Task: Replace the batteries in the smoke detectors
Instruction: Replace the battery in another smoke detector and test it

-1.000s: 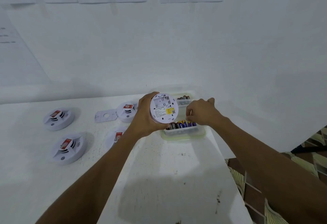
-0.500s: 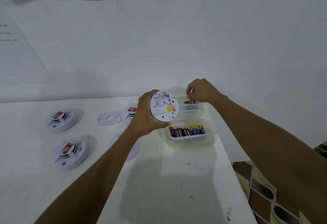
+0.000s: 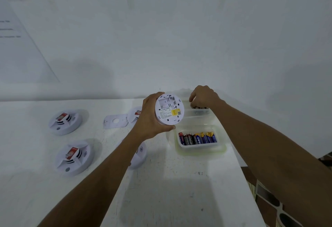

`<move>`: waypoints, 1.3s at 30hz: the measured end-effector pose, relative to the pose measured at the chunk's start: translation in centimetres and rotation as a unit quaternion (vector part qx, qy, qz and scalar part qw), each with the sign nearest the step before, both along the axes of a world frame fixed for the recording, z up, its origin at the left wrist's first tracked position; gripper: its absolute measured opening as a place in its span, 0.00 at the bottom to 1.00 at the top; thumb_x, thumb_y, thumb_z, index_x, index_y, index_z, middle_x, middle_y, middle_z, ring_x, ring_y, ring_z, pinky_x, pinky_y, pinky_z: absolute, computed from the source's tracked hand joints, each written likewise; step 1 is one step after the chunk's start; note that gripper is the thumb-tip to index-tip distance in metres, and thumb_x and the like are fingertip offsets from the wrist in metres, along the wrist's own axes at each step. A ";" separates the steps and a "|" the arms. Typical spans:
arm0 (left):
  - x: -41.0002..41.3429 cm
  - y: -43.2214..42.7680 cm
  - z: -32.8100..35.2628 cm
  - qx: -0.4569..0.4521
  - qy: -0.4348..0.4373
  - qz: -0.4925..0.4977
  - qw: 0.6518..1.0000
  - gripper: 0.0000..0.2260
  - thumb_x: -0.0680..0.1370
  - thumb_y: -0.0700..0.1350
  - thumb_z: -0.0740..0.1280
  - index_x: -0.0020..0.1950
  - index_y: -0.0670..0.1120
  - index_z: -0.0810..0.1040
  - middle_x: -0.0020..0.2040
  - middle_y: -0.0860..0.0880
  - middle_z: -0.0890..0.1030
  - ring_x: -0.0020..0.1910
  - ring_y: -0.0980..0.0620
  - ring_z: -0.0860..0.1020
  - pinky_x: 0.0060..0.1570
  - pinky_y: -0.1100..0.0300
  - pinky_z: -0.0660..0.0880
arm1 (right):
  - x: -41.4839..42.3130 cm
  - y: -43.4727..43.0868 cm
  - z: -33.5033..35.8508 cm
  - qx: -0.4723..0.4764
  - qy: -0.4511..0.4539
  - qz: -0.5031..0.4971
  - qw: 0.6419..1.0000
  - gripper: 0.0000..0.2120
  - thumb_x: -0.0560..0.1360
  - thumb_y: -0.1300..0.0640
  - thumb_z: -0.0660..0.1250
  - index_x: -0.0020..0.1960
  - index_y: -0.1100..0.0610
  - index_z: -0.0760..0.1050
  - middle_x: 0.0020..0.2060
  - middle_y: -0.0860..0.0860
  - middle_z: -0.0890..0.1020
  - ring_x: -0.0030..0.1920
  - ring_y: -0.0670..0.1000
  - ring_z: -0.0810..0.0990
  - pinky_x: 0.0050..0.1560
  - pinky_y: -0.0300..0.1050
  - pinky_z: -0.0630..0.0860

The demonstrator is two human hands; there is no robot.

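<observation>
- Above the table's (image 3: 161, 191) middle, the left hand (image 3: 150, 119) grips a smoke detector (image 3: 169, 109) by its rim, fingers wrapped round its left side, open battery bay facing the camera.
- Just right, the right hand (image 3: 203, 97) curls its fingers into the far tub (image 3: 201, 114); whether they pinch a battery cannot be told.
- Nearer, a second tub (image 3: 201, 152) holds a row of batteries (image 3: 197, 138).
- Left lie two more detectors (image 3: 65, 121).

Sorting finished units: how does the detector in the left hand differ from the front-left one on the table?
The held detector is raised in the left hand, tilted on edge; the front-left detector lies flat on the table. The held detector shows its back, yellow label and open battery bay; the front-left detector shows its vented face and red tag. Both are round and white.
</observation>
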State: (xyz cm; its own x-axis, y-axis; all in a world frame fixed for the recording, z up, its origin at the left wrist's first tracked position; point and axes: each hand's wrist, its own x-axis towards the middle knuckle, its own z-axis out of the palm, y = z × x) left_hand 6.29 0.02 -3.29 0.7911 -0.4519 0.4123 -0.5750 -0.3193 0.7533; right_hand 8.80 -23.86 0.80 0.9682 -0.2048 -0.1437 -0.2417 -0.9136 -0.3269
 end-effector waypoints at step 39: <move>0.2 -0.4 0.7 -0.019 0.072 -0.034 0.997 0.49 0.56 0.50 0.83 0.72 0.50 0.62 0.67 0.51 0.70 0.67 0.54 0.69 0.67 0.49 0.71 | -5.7 0.1 0.6 0.210 -0.218 -0.008 0.953 0.06 0.76 0.61 0.69 0.51 0.55 0.83 0.42 0.53 0.85 0.39 0.48 0.83 0.44 0.42 0.81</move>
